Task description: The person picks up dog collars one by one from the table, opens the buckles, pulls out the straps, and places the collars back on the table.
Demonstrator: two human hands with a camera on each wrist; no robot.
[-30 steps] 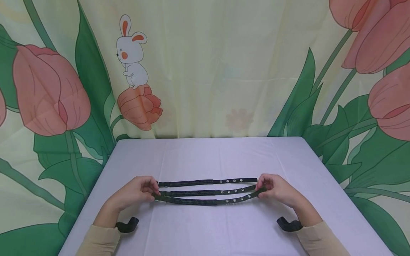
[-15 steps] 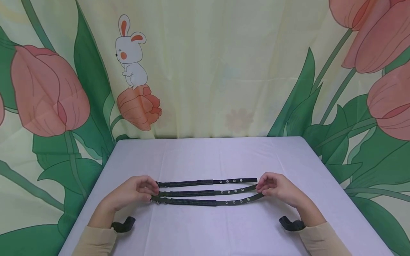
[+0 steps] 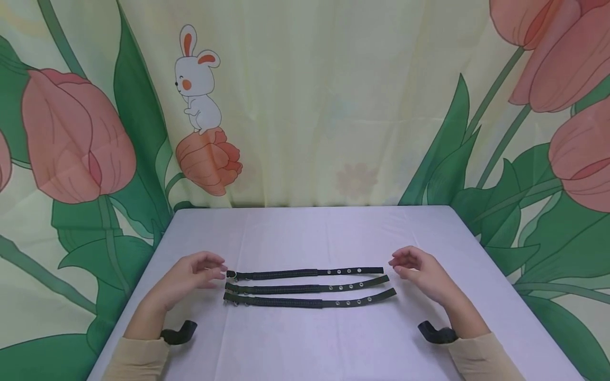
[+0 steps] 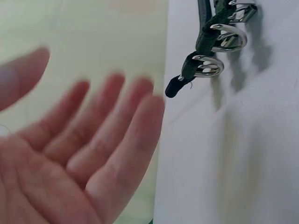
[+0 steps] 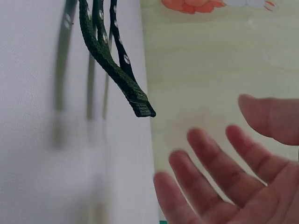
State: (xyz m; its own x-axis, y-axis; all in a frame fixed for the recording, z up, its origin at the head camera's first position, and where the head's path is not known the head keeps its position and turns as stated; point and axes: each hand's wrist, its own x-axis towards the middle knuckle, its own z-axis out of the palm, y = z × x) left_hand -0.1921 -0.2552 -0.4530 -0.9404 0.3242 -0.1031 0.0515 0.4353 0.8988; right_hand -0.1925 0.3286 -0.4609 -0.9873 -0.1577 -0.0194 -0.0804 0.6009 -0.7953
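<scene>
Three dark pet collars lie side by side across the table: a far collar [image 3: 285,274], a middle collar [image 3: 286,289] and a near collar [image 3: 287,301]. Each has a ribbed middle and a row of metal eyelets toward its right end. Metal rings [image 4: 209,69] stand at their left ends in the left wrist view. My left hand [image 3: 188,278] is just left of the buckle ends, fingers loosely extended and holding nothing. Beyond the eyelet ends, my right hand [image 3: 423,274] hovers with relaxed fingers, also holding nothing; a squared collar tip [image 5: 142,106] shows near it in the right wrist view.
A white cloth covers the table [image 3: 305,349]. Behind it hangs a pale curtain [image 3: 305,106] printed with tulips and a rabbit. Black wrist-worn devices stick out at the left wrist [image 3: 180,333] and the right wrist [image 3: 437,333].
Both hands have let go of the collar ends and drawn outward and slightly away toward the far side. The collars now lie with both ends exposed.
</scene>
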